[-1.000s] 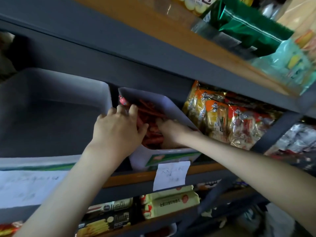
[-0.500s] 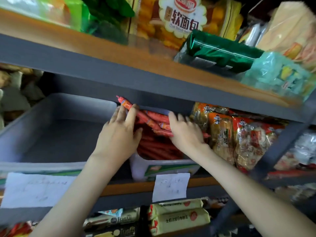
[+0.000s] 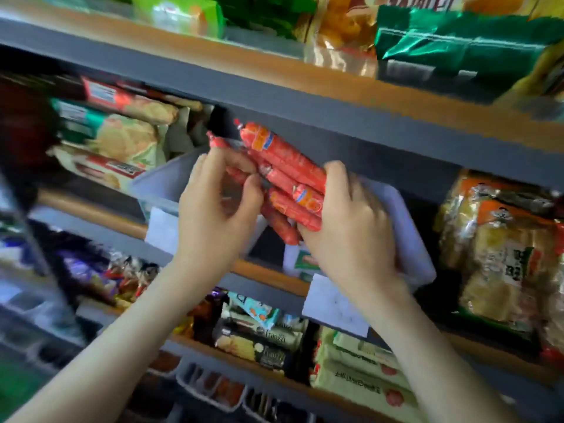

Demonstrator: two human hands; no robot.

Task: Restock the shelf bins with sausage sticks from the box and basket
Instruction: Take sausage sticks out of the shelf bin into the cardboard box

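The grey shelf with wooden boards fills the frame, with snack packs on every level. Right of centre, under the upper beam, a pale grey bin sits tilted. The right hand has its grip curled round the lower ends of a bundle of red sausage sticks. The left hand has its grip pinching the bundle's left side between thumb and fingers. The bundle is at centre frame, in front of the bin, slanting toward the upper left. A white paper label hangs on the shelf edge below the right wrist.

Bin interior out of view.
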